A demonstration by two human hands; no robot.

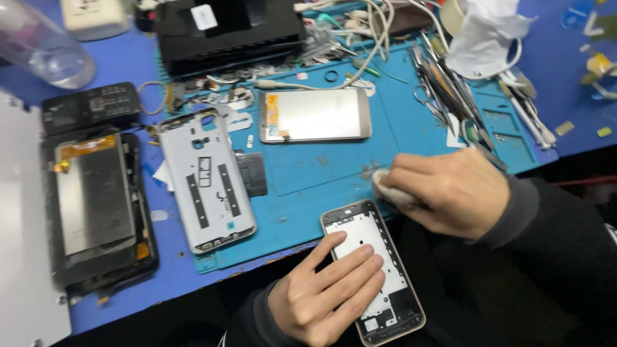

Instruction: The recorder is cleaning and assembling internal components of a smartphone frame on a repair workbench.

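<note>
My left hand (331,289) lies flat on an opened phone frame (392,302) with a white inner plate and gold rim, pinning it at the front edge of the blue mat (321,173). My right hand (450,193) is closed around a small white wipe (391,189) pressed onto the mat just above the frame's top corner. A detached screen panel (315,114) with a gold edge lies on the mat farther back. A silver-grey phone back shell (205,180) rests at the mat's left end.
A dark tablet-like device (96,205) lies opened at the left, a keypad phone (90,106) behind it. Tweezers and tools (450,90) crowd the right of the mat beside crumpled white paper (488,32). A black box (231,29), cables and a clear bottle (38,45) stand at the back.
</note>
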